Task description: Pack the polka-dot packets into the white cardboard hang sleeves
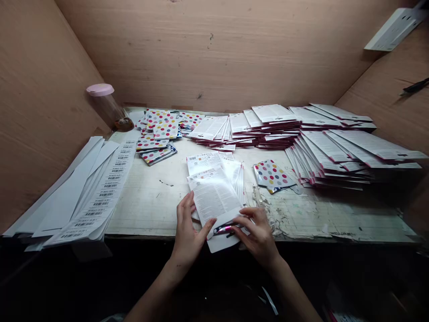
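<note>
A white printed card packet [214, 194] lies tilted at the front edge of the table, over a small pile of similar printed packets [204, 162]. My left hand [188, 223] holds the packet by its left side, with the thumb on its face near the bottom and the fingers along the edge. At the lower end, my right hand [254, 230] has its fingers closed on a small shiny pink-and-dark item [225, 229], lying against the packet's pale bottom part. Its exact kind is unclear. Right of the pile lies a polka-dot pouch [273, 174].
Several polka-dot pouches [162, 125] are heaped at back left. Stacks of printed packets [275, 114] line the back and right [348, 147]. Barcode label sheets [103, 192] lie at left, near a pink-lidded bottle [109, 107]. Wooden panels [208, 58] surround the table.
</note>
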Available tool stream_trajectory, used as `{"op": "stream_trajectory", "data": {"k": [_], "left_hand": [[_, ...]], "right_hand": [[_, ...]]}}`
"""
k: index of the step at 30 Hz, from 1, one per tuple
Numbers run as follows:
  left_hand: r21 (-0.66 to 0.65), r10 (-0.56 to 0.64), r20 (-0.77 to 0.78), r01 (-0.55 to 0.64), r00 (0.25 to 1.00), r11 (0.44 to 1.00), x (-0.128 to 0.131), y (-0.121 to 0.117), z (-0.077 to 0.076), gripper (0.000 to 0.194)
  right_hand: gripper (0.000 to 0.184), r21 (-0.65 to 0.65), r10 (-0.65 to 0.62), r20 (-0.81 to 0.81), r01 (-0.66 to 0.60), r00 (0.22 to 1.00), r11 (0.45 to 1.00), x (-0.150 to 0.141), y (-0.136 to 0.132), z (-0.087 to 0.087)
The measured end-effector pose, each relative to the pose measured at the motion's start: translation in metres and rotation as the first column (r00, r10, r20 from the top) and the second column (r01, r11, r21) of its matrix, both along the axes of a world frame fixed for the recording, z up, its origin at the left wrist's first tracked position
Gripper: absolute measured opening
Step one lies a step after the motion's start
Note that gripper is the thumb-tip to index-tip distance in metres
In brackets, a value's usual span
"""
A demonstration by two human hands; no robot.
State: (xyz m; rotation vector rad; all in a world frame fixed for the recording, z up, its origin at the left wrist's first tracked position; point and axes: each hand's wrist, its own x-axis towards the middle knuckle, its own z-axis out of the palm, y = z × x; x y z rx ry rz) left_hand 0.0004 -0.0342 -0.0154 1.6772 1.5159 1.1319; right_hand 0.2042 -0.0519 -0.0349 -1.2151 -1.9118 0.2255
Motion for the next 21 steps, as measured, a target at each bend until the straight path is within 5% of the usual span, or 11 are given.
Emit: {"op": "stream_trajectory", "data": {"k": [3,6,8,11,14,21], "left_hand": [[-0.015,-0.037,0.023,0.037,0.999,0.999,-0.005,-0.015,0.005,0.094],[0.051,-0.063,-0.235,0.077,0.970,0.996,0.001,-0.036,0.000,0.104],[0.184,-0.071,-0.406,0.157,0.911,0.970,0.005,-0.047,-0.009,0.081],[0.472,-0.049,-0.532,0.344,0.845,0.812,0.005,-0.049,-0.021,0.026],[0.585,-0.083,-0.507,0.413,0.858,0.698,-0.003,-0.038,-0.023,0.016],[0.556,-0.351,-0.333,0.483,0.875,0.677,-0.025,-0.016,-0.023,0.021]], "right_hand": [[0.021,0.090,0.124,0.133,-0.136,0.983,0.987,0.004,-0.012,-0.002],[0.026,0.124,0.114,0.220,-0.144,0.969,0.982,0.008,-0.019,-0.004],[0.022,0.112,0.125,0.229,-0.154,0.965,0.982,0.011,-0.019,-0.004],[0.017,0.102,0.159,0.299,-0.197,0.941,0.975,0.016,-0.013,-0.001],[0.018,0.137,0.150,0.418,-0.225,0.896,0.965,0.013,0.001,0.005],[0.015,0.199,-0.018,0.562,-0.114,0.827,0.973,-0.017,0.035,0.024]]}}
